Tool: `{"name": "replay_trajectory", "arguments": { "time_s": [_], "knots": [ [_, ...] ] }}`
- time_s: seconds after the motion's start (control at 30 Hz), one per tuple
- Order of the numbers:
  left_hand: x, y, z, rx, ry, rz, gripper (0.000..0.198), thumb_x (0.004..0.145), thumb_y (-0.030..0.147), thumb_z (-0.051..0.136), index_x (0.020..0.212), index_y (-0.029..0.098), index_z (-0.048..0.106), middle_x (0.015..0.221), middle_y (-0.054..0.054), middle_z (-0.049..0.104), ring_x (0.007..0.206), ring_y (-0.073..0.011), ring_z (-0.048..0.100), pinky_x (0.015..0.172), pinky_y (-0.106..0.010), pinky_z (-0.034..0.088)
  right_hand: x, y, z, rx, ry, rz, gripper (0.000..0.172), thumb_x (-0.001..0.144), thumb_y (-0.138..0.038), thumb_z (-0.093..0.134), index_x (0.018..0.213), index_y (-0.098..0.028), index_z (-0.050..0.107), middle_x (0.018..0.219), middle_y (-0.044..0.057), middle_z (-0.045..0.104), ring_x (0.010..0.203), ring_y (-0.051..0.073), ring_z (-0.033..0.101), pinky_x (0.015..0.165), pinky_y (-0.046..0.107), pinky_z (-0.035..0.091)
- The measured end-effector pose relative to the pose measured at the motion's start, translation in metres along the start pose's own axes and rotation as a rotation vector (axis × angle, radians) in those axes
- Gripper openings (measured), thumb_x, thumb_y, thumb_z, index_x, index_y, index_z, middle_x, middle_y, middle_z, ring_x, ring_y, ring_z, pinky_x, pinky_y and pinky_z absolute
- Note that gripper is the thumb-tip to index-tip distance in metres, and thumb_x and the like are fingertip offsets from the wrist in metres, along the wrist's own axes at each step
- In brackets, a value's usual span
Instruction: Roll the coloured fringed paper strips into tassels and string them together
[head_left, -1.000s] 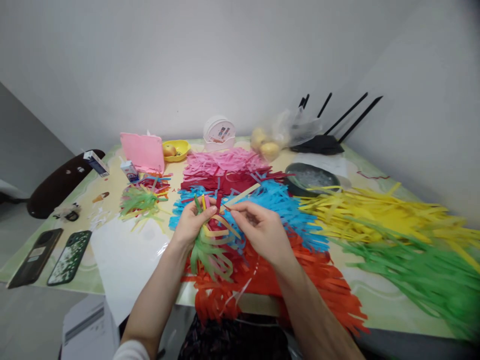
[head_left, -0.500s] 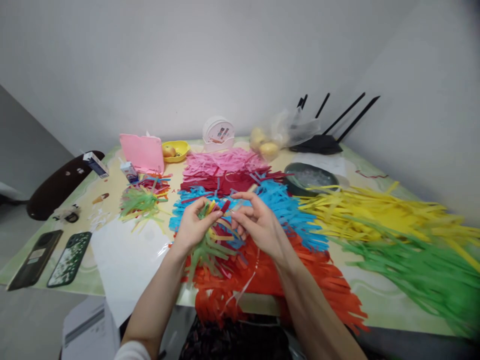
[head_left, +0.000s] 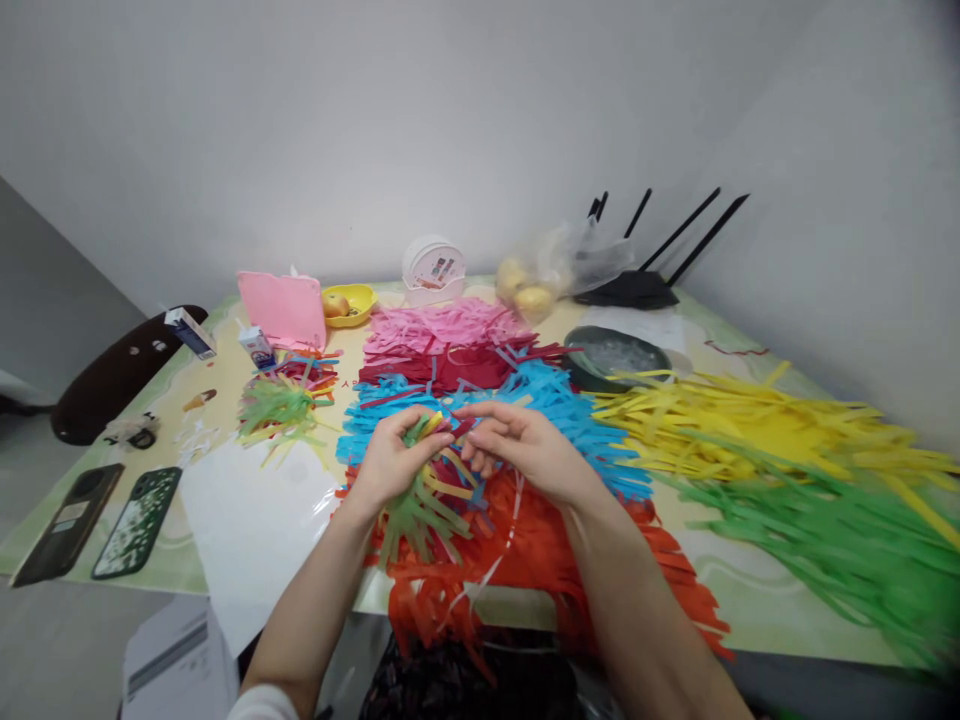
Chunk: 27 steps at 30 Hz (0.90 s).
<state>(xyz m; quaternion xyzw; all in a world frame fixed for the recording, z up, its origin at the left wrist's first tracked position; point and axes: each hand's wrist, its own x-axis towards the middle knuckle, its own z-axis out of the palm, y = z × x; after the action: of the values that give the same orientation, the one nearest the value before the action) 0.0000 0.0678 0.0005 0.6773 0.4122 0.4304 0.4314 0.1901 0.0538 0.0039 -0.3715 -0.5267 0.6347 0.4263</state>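
Note:
My left hand (head_left: 396,458) is closed around the bunched top of a multicoloured tissue-paper tassel (head_left: 421,515). Green, yellow and pink fringe hangs out below that hand. Thumb and fingers of my right hand (head_left: 525,445) pinch at the tassel's top, where a dark red paper strip (head_left: 462,428) shows; the fingers partly hide it. Below the right hand dangles a thin white ribbon (head_left: 504,552). Beneath both hands lie fringed paper sheets: blue (head_left: 559,400), dark red (head_left: 435,368), pink (head_left: 454,322) and orange-red (head_left: 525,540).
A finished-looking tassel (head_left: 281,405) lies to the left, near a milk carton (head_left: 257,346) and pink stand (head_left: 283,308). Two phones (head_left: 139,522) are at the left edge. Yellow (head_left: 757,425) and green fringe (head_left: 825,540) spread rightward. Behind are a dark bowl (head_left: 616,358), bagged fruit (head_left: 534,300) and a router (head_left: 630,292).
My right fingers have moved closer to the left hand and now cover more of the dark red strip. The view has shifted slightly. The left hand keeps hold of the tassel.

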Motion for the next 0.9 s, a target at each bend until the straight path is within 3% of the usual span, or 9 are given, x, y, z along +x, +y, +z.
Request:
{"name": "replay_trajectory", "arguments": {
  "time_s": [0.13,0.3,0.53,0.9],
  "knots": [
    [-0.001,-0.002,0.001,0.064,-0.026,0.02,0.017,0.077,0.033,0.073,0.074,0.017,0.067,0.071,0.0,0.065,0.069,-0.0152,0.057,0.069,-0.025,0.042,0.001,0.001,-0.002,-0.026,-0.063,0.031,0.044,0.072,-0.052,0.077,0.094,-0.016,0.064,0.066,0.0,0.07,0.054,0.012,0.064,0.055,0.026,0.054],
    [-0.001,-0.002,0.001,0.098,0.078,0.055,0.015,0.075,0.03,0.073,0.076,0.018,0.065,0.074,0.001,0.067,0.071,-0.0146,0.059,0.07,-0.024,0.045,-0.004,0.0,-0.002,-0.066,-0.04,-0.023,0.045,0.078,-0.049,0.073,0.106,-0.019,0.058,0.067,-0.001,0.068,0.056,0.012,0.063,0.057,0.026,0.052],
    [0.0,-0.003,-0.002,0.032,0.144,0.084,0.016,0.081,0.03,0.069,0.088,0.017,0.074,0.085,-0.003,0.074,0.079,-0.0165,0.065,0.076,-0.026,0.048,-0.013,-0.004,0.006,-0.092,-0.075,-0.048,0.041,0.086,-0.038,0.064,0.119,-0.019,0.048,0.063,-0.005,0.061,0.055,0.011,0.052,0.056,0.024,0.043],
    [-0.002,-0.007,0.002,-0.121,-0.049,-0.068,0.022,0.081,0.036,0.07,0.085,0.015,0.075,0.076,-0.003,0.074,0.07,-0.0166,0.065,0.071,-0.026,0.048,-0.008,-0.004,0.008,-0.113,-0.025,-0.099,0.037,0.084,-0.04,0.066,0.111,-0.018,0.053,0.063,-0.004,0.062,0.056,0.012,0.053,0.058,0.025,0.042]
  ]
}}
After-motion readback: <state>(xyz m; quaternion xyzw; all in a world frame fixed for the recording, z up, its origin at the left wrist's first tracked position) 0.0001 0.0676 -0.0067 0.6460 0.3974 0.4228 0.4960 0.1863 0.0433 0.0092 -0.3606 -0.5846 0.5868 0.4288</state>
